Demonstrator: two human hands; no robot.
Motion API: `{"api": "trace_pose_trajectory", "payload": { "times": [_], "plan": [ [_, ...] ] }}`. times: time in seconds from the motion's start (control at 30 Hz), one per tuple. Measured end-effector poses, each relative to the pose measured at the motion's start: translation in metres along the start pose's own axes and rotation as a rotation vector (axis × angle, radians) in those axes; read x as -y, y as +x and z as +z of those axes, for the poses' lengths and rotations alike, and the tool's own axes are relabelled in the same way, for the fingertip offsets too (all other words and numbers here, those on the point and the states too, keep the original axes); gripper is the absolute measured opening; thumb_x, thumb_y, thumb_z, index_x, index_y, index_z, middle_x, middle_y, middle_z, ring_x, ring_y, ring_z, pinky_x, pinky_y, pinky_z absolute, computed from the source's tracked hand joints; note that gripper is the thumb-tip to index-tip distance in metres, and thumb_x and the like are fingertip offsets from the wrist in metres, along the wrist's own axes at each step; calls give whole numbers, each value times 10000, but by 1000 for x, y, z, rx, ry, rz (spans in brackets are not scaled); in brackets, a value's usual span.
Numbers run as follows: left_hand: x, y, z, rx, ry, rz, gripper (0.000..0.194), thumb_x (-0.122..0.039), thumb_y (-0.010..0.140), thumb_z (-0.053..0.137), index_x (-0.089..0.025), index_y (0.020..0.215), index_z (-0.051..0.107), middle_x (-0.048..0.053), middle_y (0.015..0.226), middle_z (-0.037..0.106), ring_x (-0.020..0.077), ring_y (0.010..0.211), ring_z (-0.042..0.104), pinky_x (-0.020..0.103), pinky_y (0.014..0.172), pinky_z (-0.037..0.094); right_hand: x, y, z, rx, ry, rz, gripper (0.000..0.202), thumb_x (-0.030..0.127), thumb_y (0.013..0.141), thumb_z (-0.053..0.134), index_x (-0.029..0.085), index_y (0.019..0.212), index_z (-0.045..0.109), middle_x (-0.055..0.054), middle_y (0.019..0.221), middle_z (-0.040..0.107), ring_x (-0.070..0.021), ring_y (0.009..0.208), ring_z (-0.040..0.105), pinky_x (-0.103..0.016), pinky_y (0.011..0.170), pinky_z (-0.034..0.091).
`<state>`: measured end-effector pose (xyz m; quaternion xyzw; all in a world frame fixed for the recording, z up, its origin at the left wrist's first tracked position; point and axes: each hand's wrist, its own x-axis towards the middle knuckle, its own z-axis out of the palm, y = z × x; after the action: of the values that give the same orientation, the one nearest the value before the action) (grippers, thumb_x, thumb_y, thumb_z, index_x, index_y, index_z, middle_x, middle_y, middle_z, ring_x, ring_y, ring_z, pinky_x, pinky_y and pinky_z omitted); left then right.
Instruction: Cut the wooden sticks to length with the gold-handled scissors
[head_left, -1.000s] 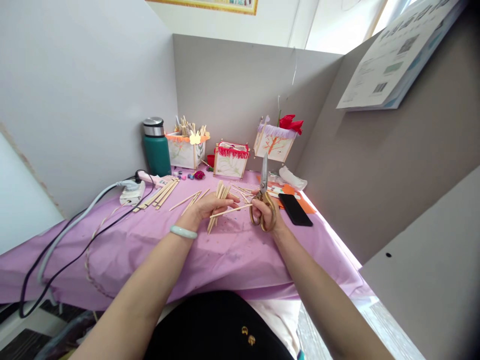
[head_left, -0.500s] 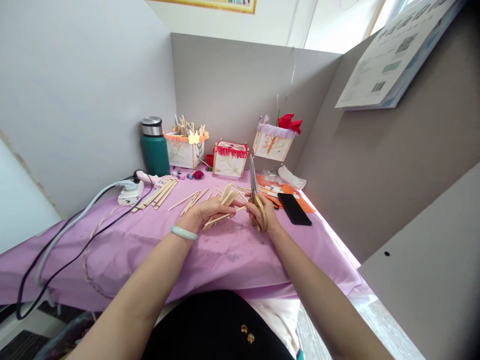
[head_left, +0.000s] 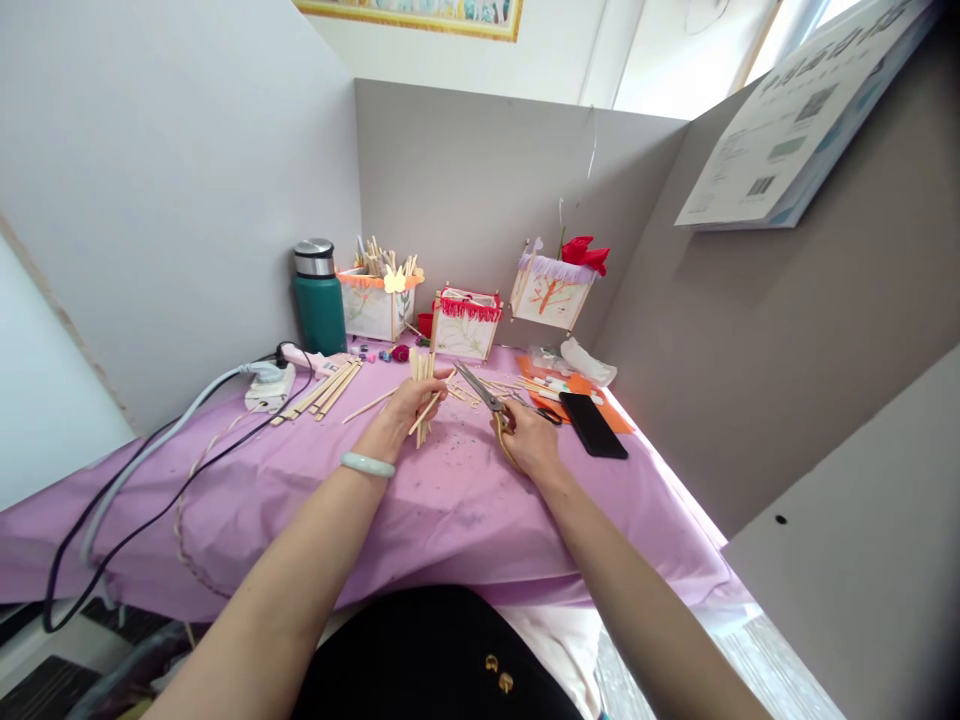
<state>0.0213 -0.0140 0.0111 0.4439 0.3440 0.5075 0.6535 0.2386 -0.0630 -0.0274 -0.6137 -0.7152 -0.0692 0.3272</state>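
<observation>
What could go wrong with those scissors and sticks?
The scissors in the right hand point toward the left hand, so a slip might nick it. The bunched sticks in that left hand could slide loose and scatter. The black phone lies near the right hand and might get bumped.

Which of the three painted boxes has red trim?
The middle box, standing between the orange-trimmed box on the left and the lavender-trimmed box on the right.
</observation>
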Motion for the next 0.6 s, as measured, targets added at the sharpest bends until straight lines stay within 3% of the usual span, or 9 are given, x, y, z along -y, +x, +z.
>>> {"api": "trace_pose_trajectory", "payload": {
  "times": [0.37, 0.6],
  "plan": [
    [4, -2, 1, 70, 9, 82, 424, -206, 671, 752, -98, 1060, 624, -60, 553, 498, 21, 334, 288, 191, 338, 152, 0, -1, 2, 26, -74, -44, 257, 374, 896, 532, 251, 1096, 635, -29, 955, 713, -187, 812, 623, -258, 663, 354],
    [3, -2, 0, 79, -20, 96, 408, -168, 655, 730, -114, 1046, 629, -76, 530, 471, 26, 335, 303, 183, 336, 169, 0, 0, 2, 38, -82, 7, 245, 377, 889, 553, 257, 1087, 635, -25, 955, 711, -193, 825, 627, -263, 676, 364]
  ]
}}
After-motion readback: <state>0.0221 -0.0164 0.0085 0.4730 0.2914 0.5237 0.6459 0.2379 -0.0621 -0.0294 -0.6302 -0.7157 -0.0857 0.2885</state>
